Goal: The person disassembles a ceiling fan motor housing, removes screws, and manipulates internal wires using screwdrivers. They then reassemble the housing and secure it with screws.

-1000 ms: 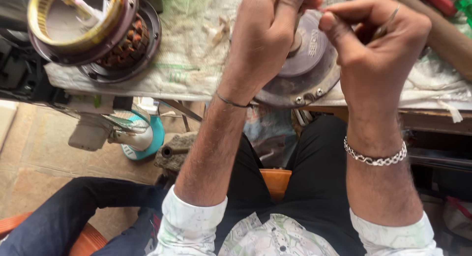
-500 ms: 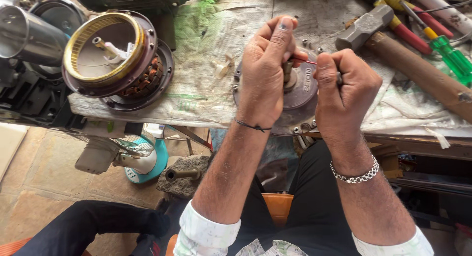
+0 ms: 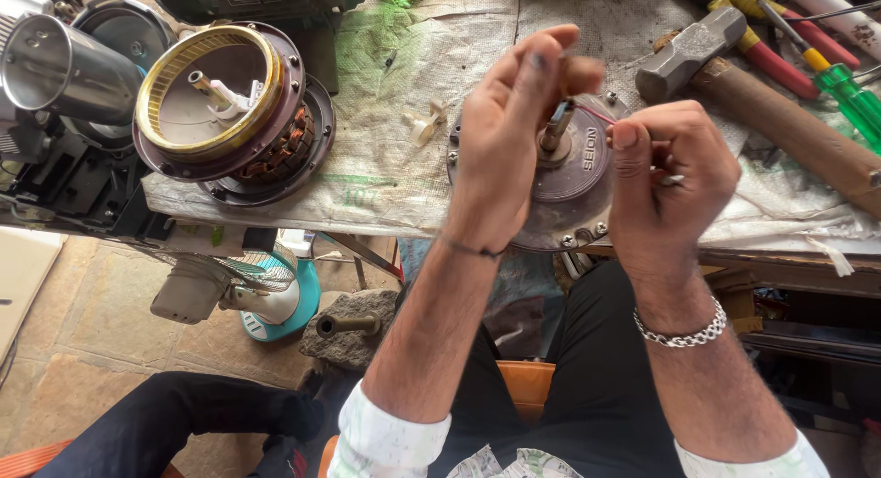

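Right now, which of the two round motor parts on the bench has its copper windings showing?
The gold-rimmed motor part at the bench's left, untouched; copper coils show at its side. The grey disc under the left hand and right hand shows none.

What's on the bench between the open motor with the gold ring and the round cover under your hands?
Head view: a small cream plastic piece on bare cloth.

Bare cloth (image 3: 413, 180) between stator (image 3: 225, 106) and motor cover (image 3: 578, 180)
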